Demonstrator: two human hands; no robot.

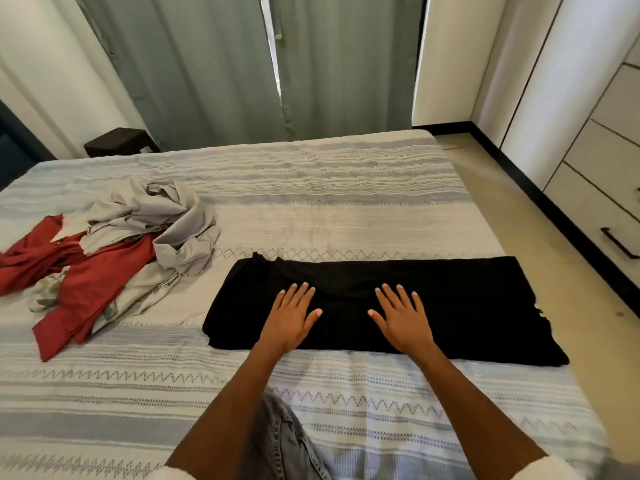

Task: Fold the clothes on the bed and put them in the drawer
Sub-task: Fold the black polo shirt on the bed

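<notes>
Bedding in grey and white stripes is covering the bed (311, 188), and along its near right part a black garment (467, 299) is lying as a long, partly folded band, with a red garment (93, 271) and a grey garment (156, 216) heaped well apart at the left. Left hand (291, 317) and right hand (401, 317) are pressing flat on the black cloth, fingers spread, gripping nothing. Smoothing seems to be the step in hand; next, probably, each hand is taking an end to fold the band shorter before carrying it to the drawers (602, 188) at the right.
</notes>
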